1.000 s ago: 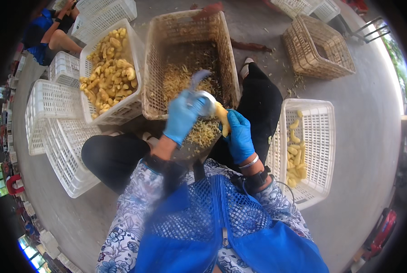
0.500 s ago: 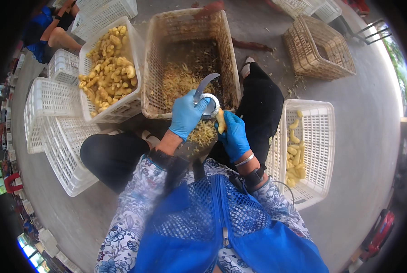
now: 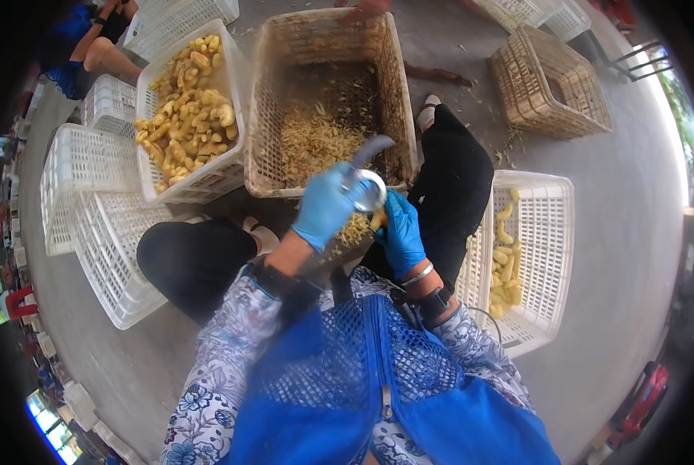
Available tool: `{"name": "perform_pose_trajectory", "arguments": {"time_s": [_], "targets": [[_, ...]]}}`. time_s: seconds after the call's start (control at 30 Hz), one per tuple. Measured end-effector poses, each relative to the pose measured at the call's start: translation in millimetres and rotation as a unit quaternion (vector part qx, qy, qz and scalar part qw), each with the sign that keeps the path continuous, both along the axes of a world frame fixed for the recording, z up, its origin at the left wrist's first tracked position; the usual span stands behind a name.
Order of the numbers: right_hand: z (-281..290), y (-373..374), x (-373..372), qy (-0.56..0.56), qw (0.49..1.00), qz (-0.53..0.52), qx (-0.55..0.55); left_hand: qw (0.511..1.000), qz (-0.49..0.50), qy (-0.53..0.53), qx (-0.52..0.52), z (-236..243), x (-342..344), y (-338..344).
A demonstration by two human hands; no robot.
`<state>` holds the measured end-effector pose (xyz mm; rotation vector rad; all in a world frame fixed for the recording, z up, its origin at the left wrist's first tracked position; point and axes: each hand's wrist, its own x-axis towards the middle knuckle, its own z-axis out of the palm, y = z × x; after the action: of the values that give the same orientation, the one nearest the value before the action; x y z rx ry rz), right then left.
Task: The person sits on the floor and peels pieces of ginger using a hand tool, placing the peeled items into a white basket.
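Head view: white crate [image 3: 207, 174] holds yellow pieces [image 3: 188, 124]; brown basket [image 3: 328, 46] holds peelings [image 3: 312, 143].

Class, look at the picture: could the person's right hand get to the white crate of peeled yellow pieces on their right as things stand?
Probably yes. The right hand holds a small yellow piece beside the open-topped white crate, which sits on the floor by the right knee. Nothing covers it.

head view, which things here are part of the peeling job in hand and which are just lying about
In use:
left hand on curved peeler
right hand on yellow piece
brown basket of peelings
crate of unpeeled pieces
crate of peeled pieces

Lying about:
empty white crates
wicker basket
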<state>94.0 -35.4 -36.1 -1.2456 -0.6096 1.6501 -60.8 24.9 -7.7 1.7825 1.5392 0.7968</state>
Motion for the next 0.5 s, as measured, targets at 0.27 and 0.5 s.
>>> {"name": "perform_pose_trajectory", "arguments": {"time_s": [0.27, 0.5], "targets": [[-7, 7, -10, -0.072, 0.997, -0.005, 0.003, 0.999, 0.032, -0.031, -0.009, -31, -12, 23], [-1, -10, 6, -0.068, 0.996, -0.028, -0.053, 0.977, 0.132, 0.006, -0.165, -26, -64, 43]]}}
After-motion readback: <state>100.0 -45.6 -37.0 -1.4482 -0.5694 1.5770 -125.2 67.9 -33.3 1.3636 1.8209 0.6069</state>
